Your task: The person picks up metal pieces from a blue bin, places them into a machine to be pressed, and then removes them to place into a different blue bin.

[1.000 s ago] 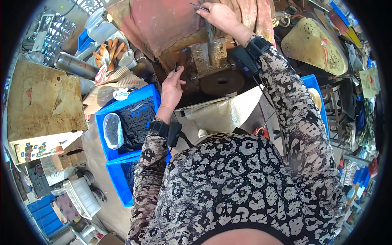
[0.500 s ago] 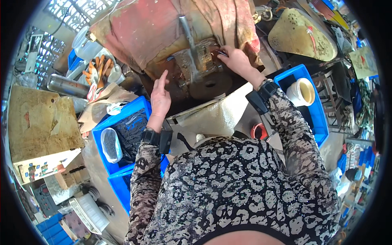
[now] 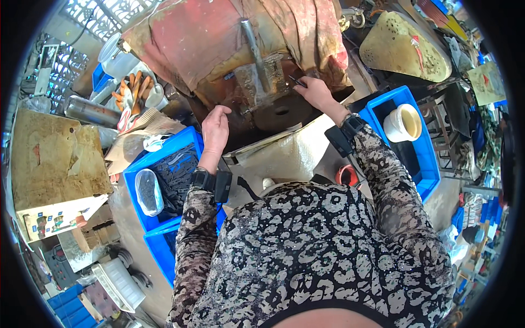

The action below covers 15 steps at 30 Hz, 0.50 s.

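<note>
My right hand (image 3: 317, 93) pinches a small dark, narrow strip-like piece (image 3: 298, 82) at the right side of a grimy machine bed. On the left, my left hand (image 3: 215, 131) is held at the bed's near edge with its fingers bent inward and together; whether anything is between them cannot be made out. Between the hands lies a dark round disc (image 3: 295, 111) with a hole in its middle. Above it, a metal tube (image 3: 252, 49) slants down over a worn metal plate (image 3: 272, 74). A stained reddish cloth (image 3: 191, 44) drapes over the machine.
A blue bin (image 3: 134, 188) at left holds many dark strips and a clear oval tub (image 3: 148, 191). Another blue bin (image 3: 379, 104) at right carries a white tub (image 3: 403, 123). Orange-and-white gloves (image 3: 133, 93) lie at the far left. A red container (image 3: 346, 175) stands below.
My left hand's fingers have bent from stretched upward to folded inward, and the hand has come slightly nearer. My right hand has shifted slightly nearer, and its dark piece now shows more plainly.
</note>
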Motion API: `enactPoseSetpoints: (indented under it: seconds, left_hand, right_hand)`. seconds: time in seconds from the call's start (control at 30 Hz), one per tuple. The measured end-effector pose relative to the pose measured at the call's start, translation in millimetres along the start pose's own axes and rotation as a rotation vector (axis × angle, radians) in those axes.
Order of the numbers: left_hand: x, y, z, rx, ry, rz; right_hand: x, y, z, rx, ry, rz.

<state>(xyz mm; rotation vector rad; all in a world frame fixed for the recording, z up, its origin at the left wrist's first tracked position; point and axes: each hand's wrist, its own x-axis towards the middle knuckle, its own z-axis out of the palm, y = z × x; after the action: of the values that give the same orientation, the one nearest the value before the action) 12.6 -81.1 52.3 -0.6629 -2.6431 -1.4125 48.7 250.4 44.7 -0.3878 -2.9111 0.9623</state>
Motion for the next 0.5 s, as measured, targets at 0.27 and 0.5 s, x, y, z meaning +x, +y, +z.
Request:
enactPoseSetpoints:
  seconds: [0.27, 0.5]
  left_hand:
    - [0.1, -0.9, 2.5, 0.009, 0.060, 0.057]
    - [0.0, -1.8, 7.3, -0.026, 0.068, 0.026]
  right_hand:
    - [-13.0, 0.0, 2.0, -0.087, -0.058, 0.044]
    - [-18.1, -9.6, -1.7, -0.129, -0.081, 0.058]
